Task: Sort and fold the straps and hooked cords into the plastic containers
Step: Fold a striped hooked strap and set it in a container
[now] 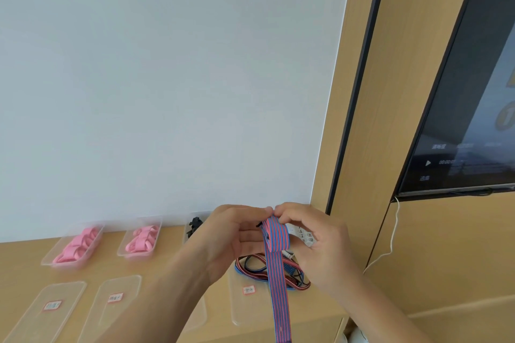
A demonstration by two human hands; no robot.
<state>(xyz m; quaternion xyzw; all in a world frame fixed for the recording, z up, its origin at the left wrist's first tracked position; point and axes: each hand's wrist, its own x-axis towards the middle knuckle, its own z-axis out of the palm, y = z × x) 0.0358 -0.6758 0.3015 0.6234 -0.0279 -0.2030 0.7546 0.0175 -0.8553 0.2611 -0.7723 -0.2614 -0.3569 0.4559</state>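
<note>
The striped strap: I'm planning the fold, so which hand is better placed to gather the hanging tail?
Probably the right hand. It pinches only the top of the strap and lies beside the tail; the left hand supports the folded loop.

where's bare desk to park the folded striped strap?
Bare wood between the two pink-strap containers and the lids in front. Crowded around the loose striped cords, under both hands holding the striped strap.

Red-and-blue striped strap [274, 234] folded into a loop, tail hanging, perhaps hooked
</note>
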